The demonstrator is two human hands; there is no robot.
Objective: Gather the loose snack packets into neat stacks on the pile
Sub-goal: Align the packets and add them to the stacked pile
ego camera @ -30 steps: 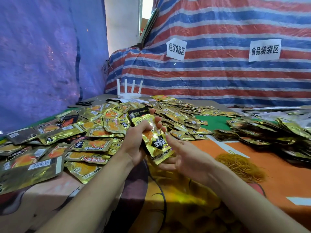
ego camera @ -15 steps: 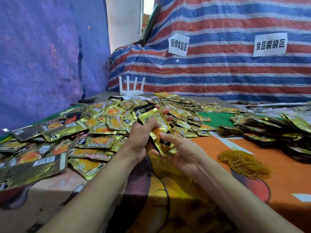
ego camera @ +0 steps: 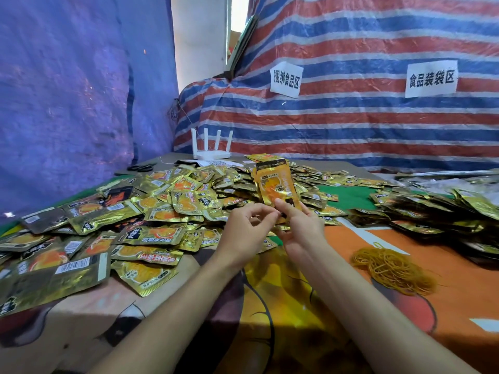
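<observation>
Gold foil snack packets [ego camera: 278, 188], a thin upright sheaf with an orange picture facing the camera, stand just above the centre of the frame in the right hand [ego camera: 303, 233]. Its thumb presses the front near the lower edge, and its other fingers are hidden behind. The left hand [ego camera: 247, 230] sits just beside it with curled fingers, thumb and forefinger tips at the sheaf's lower corner; whether they pinch the foil I cannot tell. The print on the sheaf is too small to read.

A loose pile [ego camera: 162, 211] covers the left and middle of the table [ego camera: 445, 306], with a barcode label [ego camera: 73, 265] at lower left. At upper right, the left sign [ego camera: 286, 79] reads 捆绑食品区 and the right sign [ego camera: 431, 78] reads 食品装袋区. Rubber bands [ego camera: 391, 268] lie at lower right. A darker heap [ego camera: 432, 211] of packets is cut off by the right edge.
</observation>
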